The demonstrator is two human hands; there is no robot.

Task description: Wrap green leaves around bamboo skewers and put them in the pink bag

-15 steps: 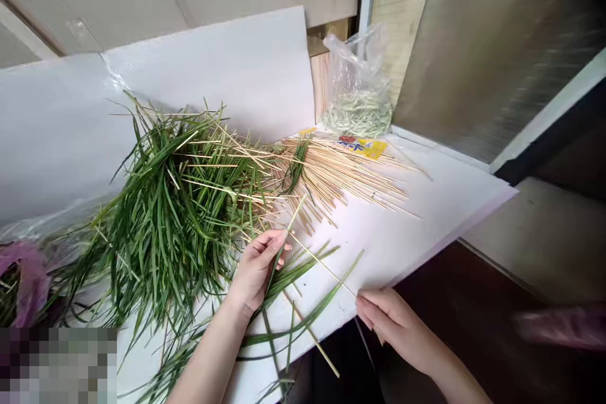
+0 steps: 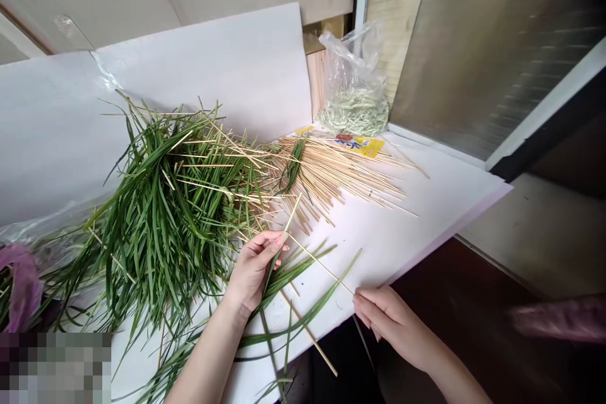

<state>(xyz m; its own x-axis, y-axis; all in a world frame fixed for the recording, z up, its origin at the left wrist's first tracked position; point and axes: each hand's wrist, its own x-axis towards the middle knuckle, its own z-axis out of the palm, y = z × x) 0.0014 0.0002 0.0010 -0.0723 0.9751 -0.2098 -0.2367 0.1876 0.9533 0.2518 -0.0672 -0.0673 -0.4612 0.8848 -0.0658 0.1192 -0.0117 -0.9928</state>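
My left hand (image 2: 254,268) pinches a thin bamboo skewer (image 2: 318,262) and a long green leaf near the thumb. The skewer's far end runs down to the fingertips of my right hand (image 2: 391,322), which seem to grip it lightly. A large heap of long green leaves (image 2: 165,221) with skewers poking through it lies just beyond my left hand. A fan of loose bamboo skewers (image 2: 336,180) spreads to the right of the heap.
A white board (image 2: 398,233) bears everything, its front edge by my right hand. Beyond it stand a clear plastic bag (image 2: 353,85) of pale leaves and a yellow packet (image 2: 358,146). Purple cloth (image 2: 21,287) lies far left; white sheeting (image 2: 203,69) lines the wall.
The whole view has shifted slightly, with everything sitting a little higher and further left. My hands keep nearly the same pose on the skewer.
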